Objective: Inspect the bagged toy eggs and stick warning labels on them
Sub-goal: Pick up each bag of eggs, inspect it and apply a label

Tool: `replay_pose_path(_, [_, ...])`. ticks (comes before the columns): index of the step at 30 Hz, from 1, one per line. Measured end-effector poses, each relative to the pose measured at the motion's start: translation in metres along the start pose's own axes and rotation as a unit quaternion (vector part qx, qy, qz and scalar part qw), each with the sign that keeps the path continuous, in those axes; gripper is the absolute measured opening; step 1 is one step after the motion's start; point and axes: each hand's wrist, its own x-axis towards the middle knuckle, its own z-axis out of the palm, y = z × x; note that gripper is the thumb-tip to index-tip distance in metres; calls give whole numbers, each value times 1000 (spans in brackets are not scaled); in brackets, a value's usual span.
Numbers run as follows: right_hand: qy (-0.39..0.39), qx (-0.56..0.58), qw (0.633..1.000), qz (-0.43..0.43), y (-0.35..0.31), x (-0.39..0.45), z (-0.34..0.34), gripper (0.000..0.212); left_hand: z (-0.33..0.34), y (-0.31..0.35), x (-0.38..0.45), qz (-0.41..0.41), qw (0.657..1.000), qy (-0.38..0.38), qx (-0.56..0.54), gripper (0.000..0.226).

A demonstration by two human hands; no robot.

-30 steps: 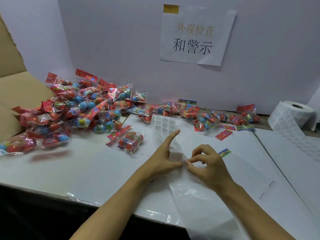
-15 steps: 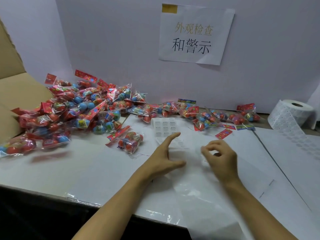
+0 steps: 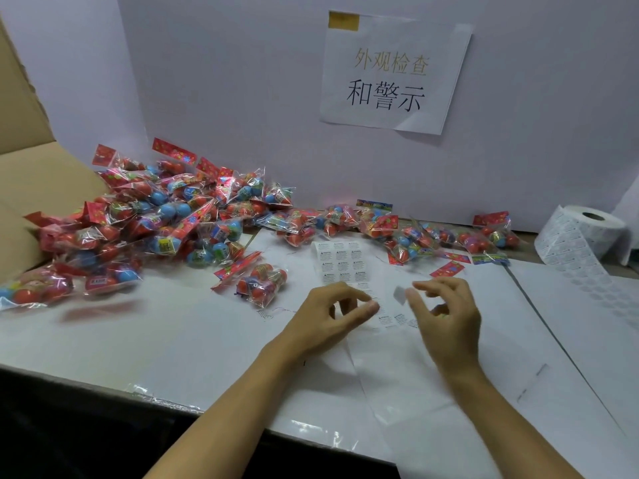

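Observation:
A strip of printed warning labels [image 3: 340, 261] lies on the white table [image 3: 173, 333], its backing running toward me. My left hand [image 3: 328, 316] is over the strip with fingers curled, thumb and forefinger pinching its edge. My right hand [image 3: 449, 319] is just to the right and holds one small peeled label [image 3: 399, 294] at its fingertips, lifted off the strip. A single bag of red toy eggs [image 3: 262, 281] lies left of my left hand. A big pile of bagged eggs [image 3: 166, 219] fills the left rear.
More bagged eggs [image 3: 415, 236] lie in a row along the back wall. A roll of labels [image 3: 584, 233] stands at the far right. An open cardboard box [image 3: 27, 181] is at the left edge. A paper sign [image 3: 394, 70] hangs on the wall.
My hands were together picking at the strip, then my right hand pulled away to the right with a peeled label. My left hand's forefinger curled down onto the strip.

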Motion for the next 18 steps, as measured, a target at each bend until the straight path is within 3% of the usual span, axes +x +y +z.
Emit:
replay_pose_path(3, [-65, -9, 994, -86, -8, -7, 3, 18, 3, 4, -2, 0, 996, -76, 57, 61])
replay_pose_path(7, [-131, -5, 986, -103, -8, -9, 1, 27, 4, 3, -1, 14, 993, -95, 75, 57])
replay_pose_path(11, [-207, 50, 976, -42, -10, -11, 1, 36, 3, 2, -3, 26, 994, -83, 71, 50])
replay_pose_path(15, [-190, 94, 973, 91, -13, -6, 2, 12, 2, 3, -2, 10, 995, -77, 68, 61])
replay_pose_path(18, [-197, 85, 970, 114, -8, -5, 0, 3, 2, 1, -3, 13, 994, -76, 74, 61])
